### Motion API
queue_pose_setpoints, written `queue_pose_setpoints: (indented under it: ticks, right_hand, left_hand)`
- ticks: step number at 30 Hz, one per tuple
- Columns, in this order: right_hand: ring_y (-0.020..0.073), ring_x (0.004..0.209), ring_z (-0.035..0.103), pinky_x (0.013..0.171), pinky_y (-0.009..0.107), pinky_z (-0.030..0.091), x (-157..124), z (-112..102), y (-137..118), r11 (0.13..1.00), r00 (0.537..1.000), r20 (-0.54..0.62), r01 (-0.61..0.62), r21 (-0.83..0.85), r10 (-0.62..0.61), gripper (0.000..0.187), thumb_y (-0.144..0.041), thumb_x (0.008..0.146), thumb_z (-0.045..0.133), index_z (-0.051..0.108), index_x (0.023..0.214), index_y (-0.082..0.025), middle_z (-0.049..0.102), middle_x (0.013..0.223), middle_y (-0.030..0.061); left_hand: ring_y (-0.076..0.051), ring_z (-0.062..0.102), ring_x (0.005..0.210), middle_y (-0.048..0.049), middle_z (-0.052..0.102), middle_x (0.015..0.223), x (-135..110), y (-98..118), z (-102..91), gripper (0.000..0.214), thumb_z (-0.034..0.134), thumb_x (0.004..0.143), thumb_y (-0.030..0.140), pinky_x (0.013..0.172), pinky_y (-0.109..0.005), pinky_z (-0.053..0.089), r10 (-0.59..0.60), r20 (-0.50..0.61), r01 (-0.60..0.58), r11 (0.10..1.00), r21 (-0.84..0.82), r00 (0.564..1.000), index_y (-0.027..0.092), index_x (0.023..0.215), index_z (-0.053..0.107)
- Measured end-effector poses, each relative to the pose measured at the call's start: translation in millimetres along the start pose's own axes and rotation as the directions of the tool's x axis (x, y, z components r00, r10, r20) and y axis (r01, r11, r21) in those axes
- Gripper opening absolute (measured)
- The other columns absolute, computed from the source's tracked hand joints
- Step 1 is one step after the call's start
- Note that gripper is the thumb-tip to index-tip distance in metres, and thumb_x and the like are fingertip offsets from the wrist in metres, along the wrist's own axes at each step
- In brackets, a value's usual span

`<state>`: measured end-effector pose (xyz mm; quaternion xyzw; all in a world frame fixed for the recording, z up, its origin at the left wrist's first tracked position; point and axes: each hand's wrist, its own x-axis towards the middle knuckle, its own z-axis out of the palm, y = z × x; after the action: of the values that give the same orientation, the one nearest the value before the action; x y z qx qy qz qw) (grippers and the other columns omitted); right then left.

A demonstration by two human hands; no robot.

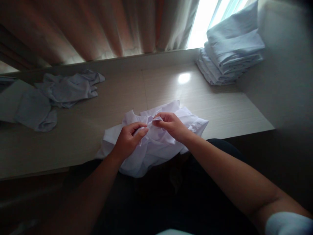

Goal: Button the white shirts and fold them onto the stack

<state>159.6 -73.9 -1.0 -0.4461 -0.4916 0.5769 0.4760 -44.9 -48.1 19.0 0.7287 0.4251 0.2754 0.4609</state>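
Note:
A crumpled white shirt [156, 150] lies over the front edge of the tabletop, its lower part hanging down over the lap. My left hand [130, 138] is closed on the shirt, pinching a fold between thumb and fingers. Close beside it, my right hand [170, 124] grips another edge of the same fabric, and a small flap of cloth sticks out between its thumb and forefinger. The fingertips of both hands nearly meet over the middle of the shirt. Whatever small detail lies between them is too small to make out.
A stack of folded white cloth [232, 52] stands at the back right against the side wall [288, 71]. Crumpled pale cloth [70, 88] and a folded grey-white piece [35, 109] lie on the left of the tabletop [117, 88]. Curtains [97, 29] hang behind it.

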Motion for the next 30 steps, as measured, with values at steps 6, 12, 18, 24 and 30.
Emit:
queue_pose_setpoints:
  ticks: [6,12,18,24,30]
  right_hand:
    - [0.0112,0.065,0.047,0.059,0.024,0.035,-0.6,4.8,0.6,1.0,0.999,0.038,0.011,-0.023,-0.01,0.032,-0.048,0.079,0.07,0.062,0.081,-0.017,0.056,0.071,-0.0022]
    - [0.0117,0.066,0.048,0.06,0.024,0.036,0.6,2.4,4.4,0.997,0.999,0.03,0.031,-0.067,-0.029,0.03,-0.047,0.081,0.069,0.062,0.082,-0.017,0.057,0.073,-0.002]
    - [0.0116,0.067,0.046,0.06,0.024,0.035,0.0,2.7,4.2,0.991,0.997,0.035,0.065,-0.114,-0.062,0.029,-0.045,0.081,0.069,0.061,0.081,-0.017,0.055,0.073,-0.0021]
    - [0.0118,0.068,0.046,0.063,0.024,0.035,0.1,3.1,3.7,0.984,0.995,0.043,0.092,-0.154,-0.087,0.027,-0.042,0.08,0.07,0.061,0.08,-0.017,0.055,0.073,-0.0022]
    - [0.0123,0.069,0.046,0.063,0.025,0.035,-0.1,4.6,3.3,0.982,0.996,0.044,0.081,-0.171,-0.075,0.027,-0.043,0.08,0.069,0.061,0.08,-0.017,0.055,0.073,-0.002]
  left_hand:
    - [-0.018,0.064,0.081,-0.0018,0.072,0.086,1.2,2.0,0.4,0.02,0.063,0.084,0.035,0.08,-0.029,0.051,0.026,-0.026,-0.024,0.997,0.077,0.999,0.017,0.086,0.072]
    - [-0.018,0.064,0.085,-0.0015,0.072,0.091,1.3,0.3,-0.4,0.02,0.063,0.086,0.035,0.085,-0.03,0.05,0.029,-0.019,-0.027,0.997,0.075,0.999,0.017,0.089,0.072]
    - [-0.018,0.064,0.084,-0.0018,0.072,0.089,0.6,2.2,0.6,0.024,0.062,0.087,0.037,0.083,-0.03,0.05,-0.016,0.014,0.016,1.0,0.022,1.0,0.017,0.093,0.073]
    - [-0.018,0.064,0.085,-0.0019,0.072,0.09,0.4,3.3,1.8,0.024,0.067,0.084,0.04,0.083,-0.029,0.049,0.004,0.026,-0.006,0.999,0.05,1.0,0.017,0.09,0.071]
    - [-0.018,0.064,0.083,-0.0018,0.071,0.087,0.5,4.0,2.4,0.025,0.068,0.083,0.042,0.079,-0.028,0.049,0.026,0.03,-0.029,0.996,0.083,0.999,0.017,0.089,0.07]
